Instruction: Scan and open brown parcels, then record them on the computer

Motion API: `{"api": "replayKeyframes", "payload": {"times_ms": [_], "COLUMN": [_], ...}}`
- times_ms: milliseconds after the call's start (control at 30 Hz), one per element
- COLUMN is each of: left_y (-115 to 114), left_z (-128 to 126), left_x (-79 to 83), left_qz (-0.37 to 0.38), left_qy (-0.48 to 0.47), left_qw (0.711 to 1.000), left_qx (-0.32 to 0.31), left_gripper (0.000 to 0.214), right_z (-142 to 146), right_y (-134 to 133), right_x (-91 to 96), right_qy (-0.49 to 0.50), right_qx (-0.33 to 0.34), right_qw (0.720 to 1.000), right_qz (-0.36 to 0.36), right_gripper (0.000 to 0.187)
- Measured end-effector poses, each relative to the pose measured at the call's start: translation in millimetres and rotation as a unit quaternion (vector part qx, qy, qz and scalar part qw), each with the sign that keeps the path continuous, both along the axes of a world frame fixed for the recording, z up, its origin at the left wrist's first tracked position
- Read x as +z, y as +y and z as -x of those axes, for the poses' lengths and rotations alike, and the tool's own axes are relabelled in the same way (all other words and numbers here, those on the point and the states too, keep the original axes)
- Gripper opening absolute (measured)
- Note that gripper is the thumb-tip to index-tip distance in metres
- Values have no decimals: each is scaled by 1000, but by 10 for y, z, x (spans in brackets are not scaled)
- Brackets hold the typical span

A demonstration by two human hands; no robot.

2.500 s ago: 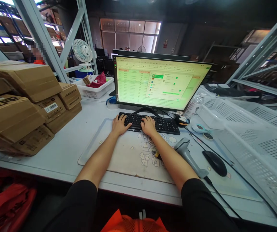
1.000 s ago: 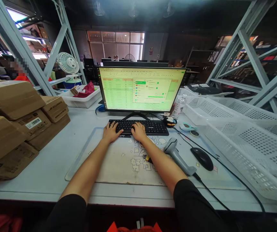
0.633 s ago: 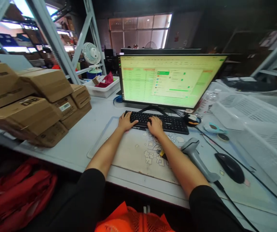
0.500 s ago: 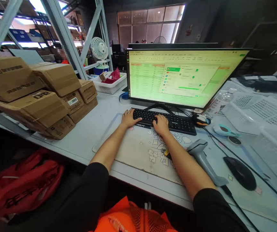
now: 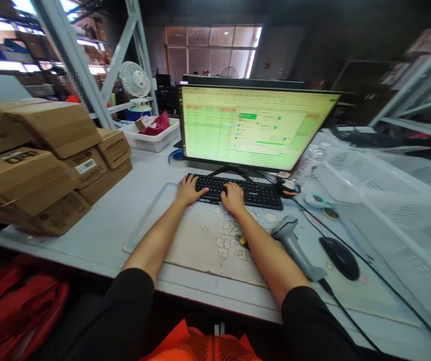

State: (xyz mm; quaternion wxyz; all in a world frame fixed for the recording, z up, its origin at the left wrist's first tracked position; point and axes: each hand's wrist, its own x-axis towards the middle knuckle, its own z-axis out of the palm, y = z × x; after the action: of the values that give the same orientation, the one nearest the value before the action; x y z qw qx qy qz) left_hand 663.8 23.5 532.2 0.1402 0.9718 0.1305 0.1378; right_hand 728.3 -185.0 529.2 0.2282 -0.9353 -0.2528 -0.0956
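Note:
My left hand (image 5: 190,190) rests on the left end of a black keyboard (image 5: 255,192), fingers spread over the keys and thumb stretched to the right. Over the middle of the same keyboard lies my right hand (image 5: 233,197), its fingers apart and bent a little onto the keys. Neither hand holds anything. Behind the keyboard stands a lit monitor (image 5: 208,130) with a spreadsheet and a smaller window on it. A pale printed desk mat (image 5: 196,245) lies under both forearms. A dark pen-like stick (image 5: 208,201) sits along the keyboard's front edge.
To the right lie a grey barcode scanner (image 5: 298,250), a black mouse (image 5: 339,257) and white plastic baskets (image 5: 381,210). Several cardboard boxes (image 5: 53,125) are stacked at left. A white basket (image 5: 155,141) and a fan (image 5: 135,80) stand behind. A person (image 5: 73,95) is far left.
The view has turned to the right, so the desk's things sit further left in the picture. Both hands stay on the keyboard, with only slight finger shifts.

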Motion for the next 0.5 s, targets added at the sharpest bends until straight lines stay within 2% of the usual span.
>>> {"api": "replayKeyframes", "payload": {"times_ms": [200,500], "left_y": [-6,-55], "left_z": [-41,-17], "left_x": [-75,-43], "left_qz": [-22,-25], "left_qy": [9,13], "left_qw": [1000,1000], "left_qx": [-4,1], "left_gripper": [72,69], "right_z": [22,62], "right_y": [-1,-3], "right_x": [15,33], "right_qy": [-1,5], "right_qx": [-6,-2], "right_qw": [1000,1000], "right_qz": [4,-14], "right_gripper": [46,42]}}
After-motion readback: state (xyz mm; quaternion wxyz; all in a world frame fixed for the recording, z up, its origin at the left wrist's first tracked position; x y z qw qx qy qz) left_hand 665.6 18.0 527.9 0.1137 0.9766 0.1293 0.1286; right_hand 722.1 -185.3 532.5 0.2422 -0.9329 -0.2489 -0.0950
